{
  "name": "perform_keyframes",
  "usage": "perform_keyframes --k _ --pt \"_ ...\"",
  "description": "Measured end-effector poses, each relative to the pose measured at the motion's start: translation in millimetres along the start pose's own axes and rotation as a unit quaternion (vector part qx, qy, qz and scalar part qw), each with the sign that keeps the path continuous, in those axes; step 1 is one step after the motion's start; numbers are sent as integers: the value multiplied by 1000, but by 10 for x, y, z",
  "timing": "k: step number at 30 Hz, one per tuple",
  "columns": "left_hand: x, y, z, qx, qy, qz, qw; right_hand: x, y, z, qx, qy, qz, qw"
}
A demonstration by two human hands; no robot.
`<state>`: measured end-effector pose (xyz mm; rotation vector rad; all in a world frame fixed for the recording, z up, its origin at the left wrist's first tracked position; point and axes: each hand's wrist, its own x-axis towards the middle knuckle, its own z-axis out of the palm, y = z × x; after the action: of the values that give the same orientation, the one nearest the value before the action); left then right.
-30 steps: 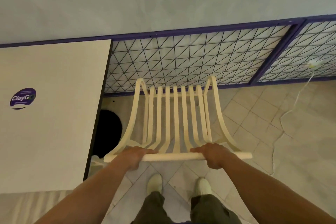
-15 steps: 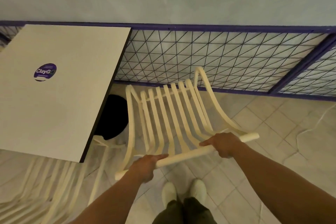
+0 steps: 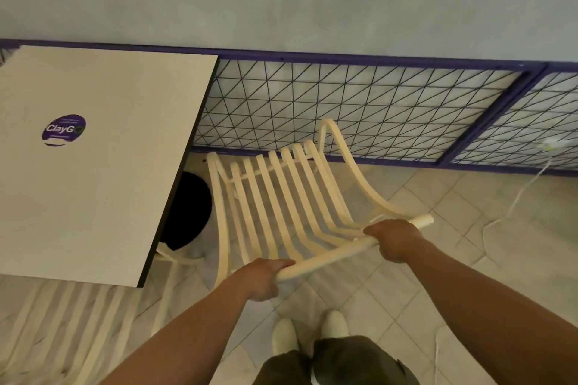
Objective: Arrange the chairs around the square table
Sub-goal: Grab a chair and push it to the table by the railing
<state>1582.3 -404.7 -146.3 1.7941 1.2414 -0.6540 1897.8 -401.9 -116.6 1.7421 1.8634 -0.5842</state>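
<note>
**Both hands on a slatted chair, turning it toward the table's right side**

I look down from my own head at a tiled floor (image 3: 391, 300). At twelve o'clock a pale wall stands above a purple-framed wire fence (image 3: 344, 109). The square table (image 3: 93, 181), white-topped with a round purple sticker (image 3: 63, 130), fills the view from nine to ten o'clock.

Directly ahead of me is a cream slatted chair (image 3: 281, 197). I hold it by the top rail of its backrest, the rail nearest my body. My left hand (image 3: 261, 278) is wrapped closed around the rail's left end, at about six o'clock. My right hand (image 3: 395, 239) is wrapped closed around the rail close to its right end, at about four o'clock. The rail slants, with the right end higher and farther from me, so the chair is angled. Its seat points away from me toward the fence, and its left edge is just beside the table's right edge. I cannot tell whether its legs are on the floor.

A second chair (image 3: 56, 328) of the same make sits at seven o'clock, partly under the table's near edge. The table's dark base (image 3: 187, 209) shows beneath the top.

My judgement: I am mid-placement of this chair at the table's right side. The next move calls for swinging the seat leftward to face the table, then sliding it in squarely without knocking the base or the table edge. A white cable (image 3: 513, 203) trails on the floor at three o'clock, clear of the chair.
</note>
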Motion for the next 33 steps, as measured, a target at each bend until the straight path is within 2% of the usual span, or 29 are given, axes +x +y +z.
perform_keyframes --k 6,11,17,22,33 --pt "-4 26 120 -16 30 -21 999 12 40 10 -4 -3 3 1000" --pt "40 58 205 7 59 -53 997 195 106 26 3 -38 -27 999" --pt "48 180 288 8 85 -115 990 425 301 -55 -10 -138 -136 981" --pt "37 280 328 -45 120 -165 978 480 340 -100 -42 -147 -226 962" --pt "218 1008 654 -162 156 -200 954 760 978 -290 -115 -143 -304 935"
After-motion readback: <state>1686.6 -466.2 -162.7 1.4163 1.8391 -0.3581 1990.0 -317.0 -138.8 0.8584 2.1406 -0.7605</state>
